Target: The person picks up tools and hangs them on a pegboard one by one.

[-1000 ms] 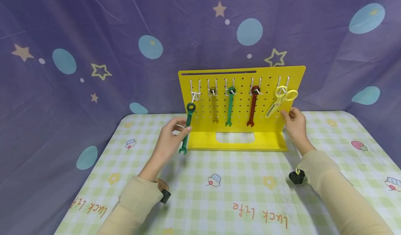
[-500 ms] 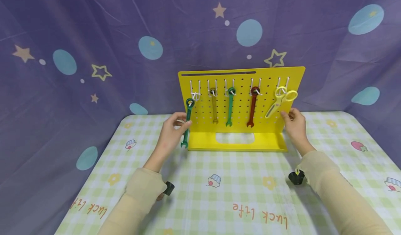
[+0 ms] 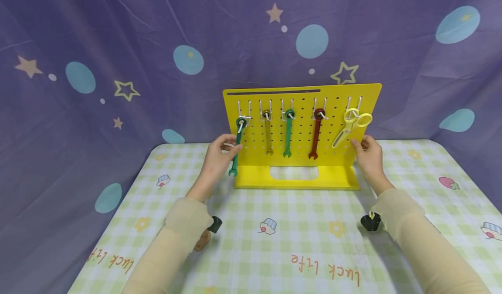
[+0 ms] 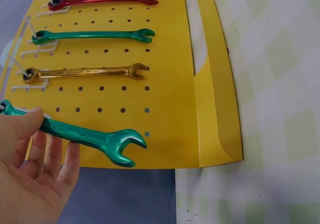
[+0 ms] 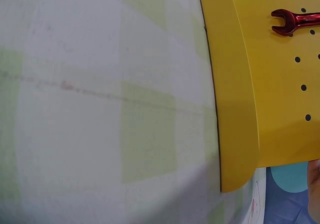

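My left hand pinches a green combination wrench between thumb and fingers, its open end hanging down. The wrench's ring end is at the leftmost white hook of a yellow pegboard, and the hook's tip appears to pass through the ring. My right hand holds the board's right edge, thumb on the front; the right wrist view catches only a sliver of it. From other hooks hang a gold wrench, a second green wrench, a red wrench and yellow scissors.
The pegboard's base tray, with a cut-out in its middle, stands on a green checked tablecloth. A purple patterned curtain hangs close behind the board.
My left hand has moved up and slightly right, bringing the green wrench's ring end from below the leftmost hook onto its tip. The right hand has stayed on the board's edge.
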`<state>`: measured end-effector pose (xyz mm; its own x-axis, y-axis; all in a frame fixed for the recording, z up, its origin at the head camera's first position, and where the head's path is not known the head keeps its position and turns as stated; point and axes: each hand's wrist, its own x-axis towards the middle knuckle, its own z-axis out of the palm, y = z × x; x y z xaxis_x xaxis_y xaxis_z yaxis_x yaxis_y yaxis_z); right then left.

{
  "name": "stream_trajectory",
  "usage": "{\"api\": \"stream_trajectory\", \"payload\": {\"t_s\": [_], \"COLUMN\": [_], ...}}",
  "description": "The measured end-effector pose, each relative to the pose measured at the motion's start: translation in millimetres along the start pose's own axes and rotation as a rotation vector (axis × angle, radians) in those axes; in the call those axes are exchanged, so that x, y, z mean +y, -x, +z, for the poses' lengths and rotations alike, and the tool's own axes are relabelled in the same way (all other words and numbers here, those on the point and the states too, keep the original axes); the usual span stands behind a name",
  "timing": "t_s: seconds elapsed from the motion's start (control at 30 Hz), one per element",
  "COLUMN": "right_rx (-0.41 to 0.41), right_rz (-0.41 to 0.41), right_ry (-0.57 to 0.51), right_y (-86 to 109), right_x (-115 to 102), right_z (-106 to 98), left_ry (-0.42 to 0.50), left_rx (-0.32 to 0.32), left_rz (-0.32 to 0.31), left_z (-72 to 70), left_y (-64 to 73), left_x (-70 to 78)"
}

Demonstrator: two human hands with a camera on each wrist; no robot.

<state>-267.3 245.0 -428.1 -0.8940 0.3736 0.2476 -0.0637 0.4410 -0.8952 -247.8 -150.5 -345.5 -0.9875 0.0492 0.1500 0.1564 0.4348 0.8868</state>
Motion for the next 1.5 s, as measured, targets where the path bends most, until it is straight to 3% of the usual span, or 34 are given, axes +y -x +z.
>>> {"api": "stream_trajectory", "payload": {"t_s": [0.7,0.87,1.1,1.5], "right_rx": [0.009,0.033,0.006,-0.011], "right_rz": [-0.018,-0.039,-0.009,-0.007], "right_ry": [-0.016,-0.067,0.002,0.012], "right_y": [-1.4,-0.5,-0.8,-0.1], "right_x": [1.6,2.5,2.0,1.3], "right_z": [1.0,1.2,0.6,-0.2], "left_ry": [-0.027,-0.035,-0.02,-0.007], "left_rx": [0.041,0.035,0.032,0.047], "left_rz": [0.007,0.013,0.025,-0.003], "left_z": [11.6,12.6,17.3,23.3], "left_y": [-27.8,-31.6,-35.9,-37.9], "left_x": [-8.4,-8.9,-11.9,-17.1]}}
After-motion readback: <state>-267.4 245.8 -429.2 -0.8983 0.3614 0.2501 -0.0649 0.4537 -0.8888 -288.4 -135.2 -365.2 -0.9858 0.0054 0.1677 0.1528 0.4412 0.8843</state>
